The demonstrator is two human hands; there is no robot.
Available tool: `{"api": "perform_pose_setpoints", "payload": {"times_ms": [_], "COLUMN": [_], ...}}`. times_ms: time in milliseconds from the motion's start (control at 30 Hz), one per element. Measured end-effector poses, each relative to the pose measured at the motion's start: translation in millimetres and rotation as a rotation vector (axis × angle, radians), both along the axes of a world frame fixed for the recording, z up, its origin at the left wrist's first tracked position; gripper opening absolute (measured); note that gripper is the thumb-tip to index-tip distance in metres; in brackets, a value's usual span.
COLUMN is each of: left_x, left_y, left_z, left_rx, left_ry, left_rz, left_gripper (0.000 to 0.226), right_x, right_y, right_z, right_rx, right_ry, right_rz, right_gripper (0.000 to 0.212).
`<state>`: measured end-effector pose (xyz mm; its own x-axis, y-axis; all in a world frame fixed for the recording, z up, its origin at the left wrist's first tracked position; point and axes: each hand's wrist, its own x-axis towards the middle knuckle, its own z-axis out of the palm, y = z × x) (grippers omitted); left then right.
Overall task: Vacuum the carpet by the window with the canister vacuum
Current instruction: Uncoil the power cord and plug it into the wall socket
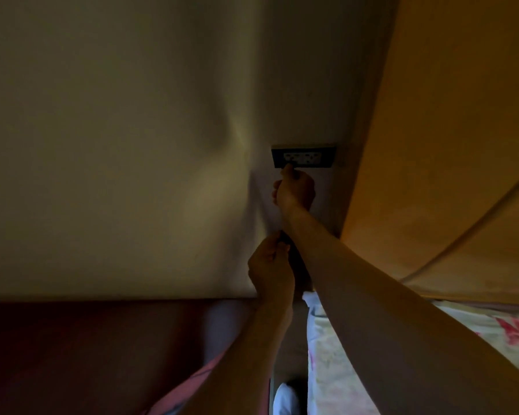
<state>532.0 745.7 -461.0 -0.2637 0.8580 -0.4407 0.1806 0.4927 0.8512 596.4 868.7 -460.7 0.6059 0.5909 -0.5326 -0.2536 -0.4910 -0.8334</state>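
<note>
A dark-framed wall socket [303, 157] with a pale insert sits low on the beige wall [117, 145]. My right hand [295, 190] reaches up to its lower left edge, fingers closed around what seems to be the vacuum's plug, mostly hidden in the grip. A dark cord [297, 259] runs down from that hand along the wall. My left hand [270, 268] is closed on the cord lower down. The canister vacuum and the carpet are out of view.
An orange wooden headboard [431, 145] stands right of the socket. Floral bedding [491, 333] lies at the lower right. A dark red surface [87, 348] fills the lower left. The gap between them is narrow and dim.
</note>
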Motion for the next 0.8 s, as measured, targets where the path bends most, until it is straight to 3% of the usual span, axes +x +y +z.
{"api": "perform_pose_setpoints", "payload": {"times_ms": [233, 800], "left_x": [0, 6], "left_y": [11, 10], "left_z": [-20, -18], "left_rx": [-0.007, -0.103], "left_ry": [-0.064, -0.11], "left_rz": [0.115, 0.108], "left_gripper": [0.027, 0.033], "right_x": [-1, 0], "right_y": [3, 0], "right_z": [-12, -18], "right_rx": [-0.008, 0.05], "right_ry": [-0.113, -0.218], "right_rz": [-0.057, -0.179], "right_gripper": [0.043, 0.039]}}
